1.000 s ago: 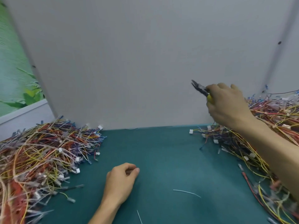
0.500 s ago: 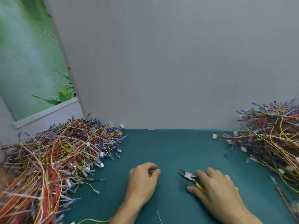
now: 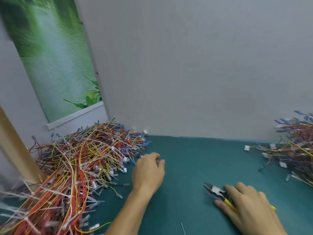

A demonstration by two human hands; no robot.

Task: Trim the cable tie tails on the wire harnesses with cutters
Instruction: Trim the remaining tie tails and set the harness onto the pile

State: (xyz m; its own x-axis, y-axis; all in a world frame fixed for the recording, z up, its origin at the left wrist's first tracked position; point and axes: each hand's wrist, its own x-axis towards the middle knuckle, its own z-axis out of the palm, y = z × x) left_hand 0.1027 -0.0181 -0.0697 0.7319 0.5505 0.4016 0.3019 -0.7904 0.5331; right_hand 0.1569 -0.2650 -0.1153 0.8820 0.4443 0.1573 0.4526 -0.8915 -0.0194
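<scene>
A big tangled pile of wire harnesses point(image 3: 76, 170) with white cable tie tails lies on the left of the green table mat point(image 3: 194, 163). My left hand point(image 3: 149, 173) rests on the mat at that pile's right edge, fingers loosely curled and holding nothing. Near the front right, the cutters point(image 3: 216, 192) with yellow handles lie low on the mat, jaws pointing left. My right hand point(image 3: 245, 206) lies over them, with the handle running between thumb and fingers. A second harness pile point(image 3: 298, 150) sits at the far right.
A grey partition wall point(image 3: 194, 73) closes the back of the mat. A wooden post point(image 3: 15, 150) stands at the left, behind the pile. A cut tie tail point(image 3: 183, 228) lies on the mat near the front edge.
My right hand came down from the right pile and set the cutters on the mat. My left hand moved up toward the left pile's edge. The view swung left.
</scene>
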